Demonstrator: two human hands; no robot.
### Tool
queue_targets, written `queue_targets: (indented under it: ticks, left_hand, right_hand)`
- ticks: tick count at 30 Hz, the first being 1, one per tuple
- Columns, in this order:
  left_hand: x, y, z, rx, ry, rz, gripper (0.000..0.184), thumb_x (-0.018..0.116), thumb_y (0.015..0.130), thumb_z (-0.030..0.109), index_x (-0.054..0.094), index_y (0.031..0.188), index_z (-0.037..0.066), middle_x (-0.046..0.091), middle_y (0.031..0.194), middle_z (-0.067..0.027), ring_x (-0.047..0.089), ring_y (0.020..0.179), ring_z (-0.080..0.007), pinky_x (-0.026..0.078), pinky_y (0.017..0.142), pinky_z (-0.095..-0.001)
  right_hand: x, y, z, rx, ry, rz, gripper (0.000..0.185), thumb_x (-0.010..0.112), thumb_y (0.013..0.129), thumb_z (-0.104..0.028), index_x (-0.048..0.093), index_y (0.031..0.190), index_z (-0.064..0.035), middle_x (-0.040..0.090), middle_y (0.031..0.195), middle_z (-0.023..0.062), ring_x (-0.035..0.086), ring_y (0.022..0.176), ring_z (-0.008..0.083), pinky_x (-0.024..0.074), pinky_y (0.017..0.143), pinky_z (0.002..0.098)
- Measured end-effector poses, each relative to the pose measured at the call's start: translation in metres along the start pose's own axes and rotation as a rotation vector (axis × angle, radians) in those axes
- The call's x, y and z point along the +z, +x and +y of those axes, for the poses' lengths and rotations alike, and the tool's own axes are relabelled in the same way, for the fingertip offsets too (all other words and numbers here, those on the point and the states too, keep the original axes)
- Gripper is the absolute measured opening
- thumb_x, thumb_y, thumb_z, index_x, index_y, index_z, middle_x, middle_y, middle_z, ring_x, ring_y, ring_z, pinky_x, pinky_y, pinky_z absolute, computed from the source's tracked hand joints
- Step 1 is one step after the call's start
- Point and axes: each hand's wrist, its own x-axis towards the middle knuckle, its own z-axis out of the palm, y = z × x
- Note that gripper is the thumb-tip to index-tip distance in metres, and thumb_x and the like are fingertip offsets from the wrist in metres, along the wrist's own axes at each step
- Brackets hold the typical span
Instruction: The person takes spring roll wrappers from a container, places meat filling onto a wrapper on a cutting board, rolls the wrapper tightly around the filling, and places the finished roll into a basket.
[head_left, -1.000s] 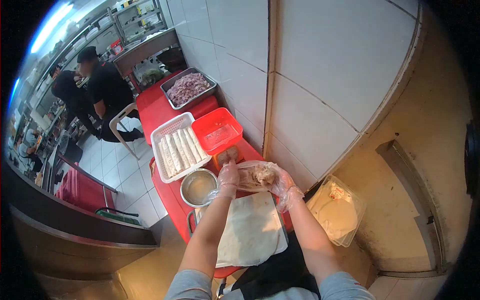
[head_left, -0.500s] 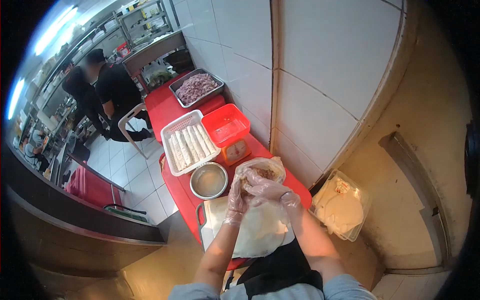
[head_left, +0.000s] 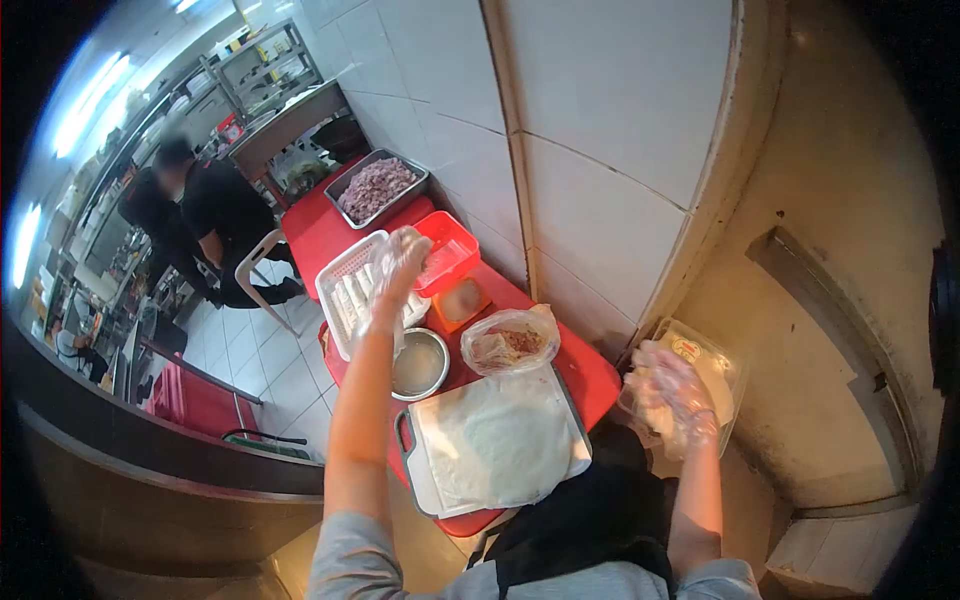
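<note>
At left, beyond a dark ledge (head_left: 150, 445): two people in black clothing (head_left: 232, 208), one beside a white plastic chair (head_left: 262, 252) on a pale tiled floor (head_left: 300, 372); at far left, a third person in a grey top (head_left: 68, 343). Overhead, bright white fluorescent tubes (head_left: 90, 105); behind, a grey metal shelving rack (head_left: 265, 65). Lower left, a deep red boxy container (head_left: 190, 390). At centre, a white tiled wall (head_left: 610, 100); at right, a tan wall (head_left: 830, 380) with a grey angular strip (head_left: 808, 297).

On my feed I see white glare from the tube lights (head_left: 92, 105) at upper left, yellower light rightward, wide-angle bowing, blackened corners.
</note>
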Motion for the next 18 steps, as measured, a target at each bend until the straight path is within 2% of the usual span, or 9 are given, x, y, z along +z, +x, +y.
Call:
queue_targets:
  ticks: [1, 4, 7, 8, 11, 12, 15, 16, 18]
  left_hand:
    - [0.008, 0.030, -0.030, -0.060, 0.091, -0.057, 0.017, 0.063, 0.080, 0.022, 0.066, 0.086, 0.007, 0.065, 0.081, -0.0116, 0.065, 0.084, -0.0207, 0.053, 0.076, -0.0331]
    - [0.038, 0.040, -0.036, 0.125, 0.547, 0.080, 0.024, 0.061, 0.083, 0.023, 0.067, 0.097, 0.004, 0.068, 0.085, -0.0168, 0.067, 0.087, -0.0295, 0.053, 0.077, -0.0392]
    - [0.061, 0.077, -0.115, 0.216, 0.615, 0.140, 0.034, 0.061, 0.086, 0.022, 0.064, 0.114, 0.002, 0.069, 0.088, -0.0200, 0.067, 0.085, -0.0360, 0.053, 0.078, -0.0443]
    - [0.060, 0.062, -0.081, 0.103, 0.578, 0.040, 0.044, 0.063, 0.087, 0.022, 0.058, 0.124, -0.002, 0.069, 0.087, -0.0195, 0.067, 0.085, -0.0349, 0.053, 0.079, -0.0451]
    - [0.064, 0.053, -0.067, 0.107, 0.485, 0.040, 0.047, 0.064, 0.086, 0.019, 0.057, 0.125, -0.006, 0.068, 0.088, -0.0193, 0.067, 0.087, -0.0321, 0.053, 0.079, -0.0451]
    - [0.062, 0.056, -0.071, 0.099, 0.494, 0.024, 0.058, 0.068, 0.083, 0.020, 0.051, 0.132, -0.007, 0.068, 0.094, -0.0193, 0.067, 0.092, -0.0280, 0.054, 0.080, -0.0415]
    - [0.060, 0.060, -0.072, 0.114, 0.567, 0.040, 0.074, 0.074, 0.077, 0.021, 0.045, 0.140, -0.004, 0.068, 0.106, -0.0200, 0.067, 0.098, -0.0276, 0.054, 0.085, -0.0396]
    - [0.059, 0.039, -0.021, -0.052, 0.577, -0.021, 0.085, 0.078, 0.072, 0.024, 0.041, 0.144, 0.000, 0.063, 0.123, -0.0210, 0.063, 0.112, -0.0305, 0.050, 0.096, -0.0403]
    - [0.048, 0.040, -0.019, 0.011, 0.485, 0.015, 0.084, 0.078, 0.072, 0.026, 0.042, 0.144, 0.001, 0.060, 0.128, -0.0211, 0.059, 0.118, -0.0321, 0.046, 0.101, -0.0408]
  right_hand:
    - [-0.017, -0.013, 0.004, 0.039, -0.022, 0.112, 0.050, 0.060, 0.097, -0.037, 0.053, 0.135, -0.0053, 0.066, 0.117, 0.0068, 0.069, 0.091, 0.0179, 0.0557, 0.063, 0.0290]
    - [-0.066, -0.055, 0.018, 0.119, -0.044, 0.365, 0.050, 0.059, 0.098, -0.039, 0.054, 0.134, -0.0061, 0.067, 0.116, 0.0071, 0.069, 0.087, 0.0148, 0.0539, 0.061, 0.0259]
    - [-0.126, -0.083, 0.054, 0.143, -0.101, 0.512, 0.046, 0.060, 0.098, -0.039, 0.057, 0.129, -0.0059, 0.069, 0.107, 0.0058, 0.067, 0.080, 0.0117, 0.0488, 0.055, 0.0221]
    - [-0.141, -0.089, 0.064, 0.145, -0.132, 0.550, 0.044, 0.061, 0.097, -0.038, 0.059, 0.127, -0.0056, 0.069, 0.104, 0.0053, 0.066, 0.078, 0.0109, 0.0470, 0.053, 0.0211]
    - [-0.157, -0.109, 0.071, 0.125, 0.240, 0.572, 0.042, 0.065, 0.095, -0.036, 0.057, 0.126, -0.0084, 0.065, 0.100, 0.0064, 0.062, 0.072, 0.0149, 0.0429, 0.049, 0.0197]
    - [-0.162, -0.109, 0.079, 0.099, 0.268, 0.624, 0.042, 0.067, 0.094, -0.034, 0.057, 0.125, -0.0071, 0.064, 0.100, 0.0089, 0.063, 0.073, 0.0169, 0.0405, 0.046, 0.0181]
    - [-0.166, -0.102, 0.091, 0.045, 0.284, 0.529, 0.044, 0.065, 0.095, -0.036, 0.056, 0.127, -0.0066, 0.064, 0.103, 0.0070, 0.063, 0.074, 0.0149, 0.0424, 0.048, 0.0196]
    - [-0.162, -0.098, 0.089, 0.065, 0.245, 0.536, 0.043, 0.063, 0.096, -0.036, 0.056, 0.127, -0.0067, 0.065, 0.105, 0.0064, 0.063, 0.074, 0.0146, 0.0430, 0.048, 0.0202]
    - [-0.141, -0.088, 0.076, 0.109, 0.165, 0.552, 0.043, 0.061, 0.097, -0.036, 0.056, 0.128, -0.0067, 0.065, 0.108, 0.0052, 0.064, 0.075, 0.0139, 0.0443, 0.049, 0.0215]
